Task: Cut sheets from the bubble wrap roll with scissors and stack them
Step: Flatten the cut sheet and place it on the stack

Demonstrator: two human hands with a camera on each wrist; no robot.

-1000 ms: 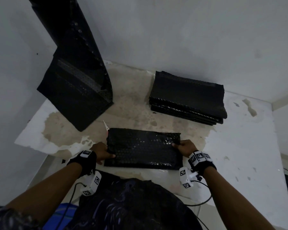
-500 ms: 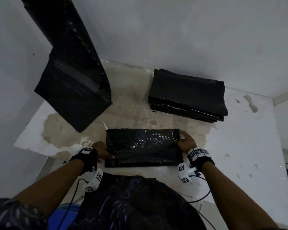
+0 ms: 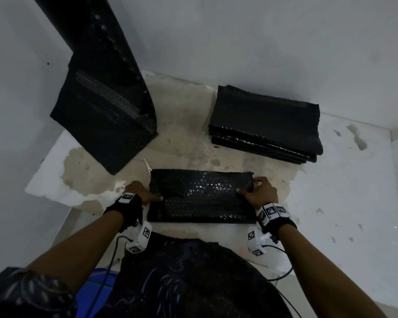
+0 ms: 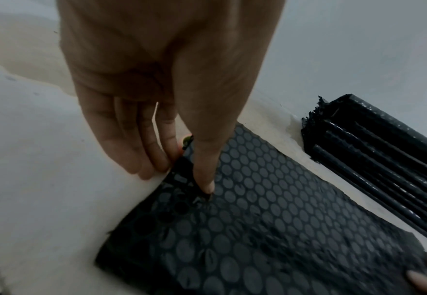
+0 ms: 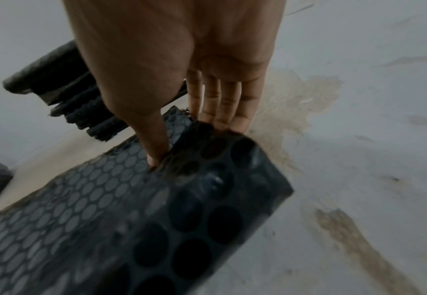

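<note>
A folded black bubble wrap sheet (image 3: 201, 196) lies on the white table (image 3: 331, 203) right in front of me. My left hand (image 3: 145, 192) pinches its left edge, thumb on top and fingers (image 4: 141, 159) under the edge. My right hand (image 3: 255, 189) pinches the right edge the same way, and its thumb (image 5: 154, 153) presses into the bubbles. A white scissors tip (image 3: 147, 165) pokes out behind the sheet's far left corner; the rest is hidden. The stack of cut sheets (image 3: 264, 122) sits beyond, at the back right. The black roll (image 3: 97, 65) leans on the wall at the back left.
White walls close in at the back and on the left. The table top has a worn beige patch (image 3: 184, 134) between roll and stack. Its left edge (image 3: 44, 180) drops away near my left hand. Wrist camera cables hang by my torso.
My right hand has slid farther along the sheet's right edge, and its thumb now lies on top. The left hand keeps its hold at the left edge.
</note>
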